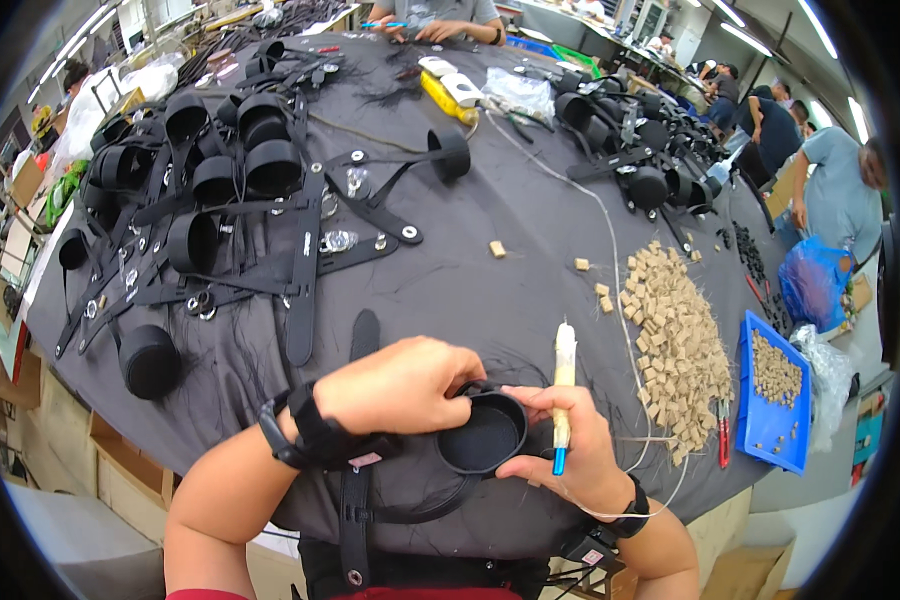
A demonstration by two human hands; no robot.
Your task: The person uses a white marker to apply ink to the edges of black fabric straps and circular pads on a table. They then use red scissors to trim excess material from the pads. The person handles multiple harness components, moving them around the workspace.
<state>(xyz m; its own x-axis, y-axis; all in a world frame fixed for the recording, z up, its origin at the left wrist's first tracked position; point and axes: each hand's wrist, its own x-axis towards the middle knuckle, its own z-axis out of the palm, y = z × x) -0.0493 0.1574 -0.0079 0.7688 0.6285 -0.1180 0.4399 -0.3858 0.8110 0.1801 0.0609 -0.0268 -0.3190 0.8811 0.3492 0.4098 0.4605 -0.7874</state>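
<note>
Right in front of me, a round black cup (482,442) on a strap is tilted so that its hollow inside faces up. My left hand (405,382) pinches the cup's far left rim with bent fingers. The thumb and forefinger of my right hand (582,455) grip the cup's right side. A pen-shaped tool (565,372), pale with a blue end and a thin tip pointing away from me, also sits in my right hand. Below my left wrist lies a black strap (355,510) with a metal eyelet, joined to the cup by a thinner band.
Black cups with straps (270,168) are heaped at the left, more (650,185) at the far right. Small tan blocks (675,350) form a pile near a blue tray (778,440). A white cord (595,200) crosses the cloth-covered table (420,300). Co-workers (835,190) are beyond.
</note>
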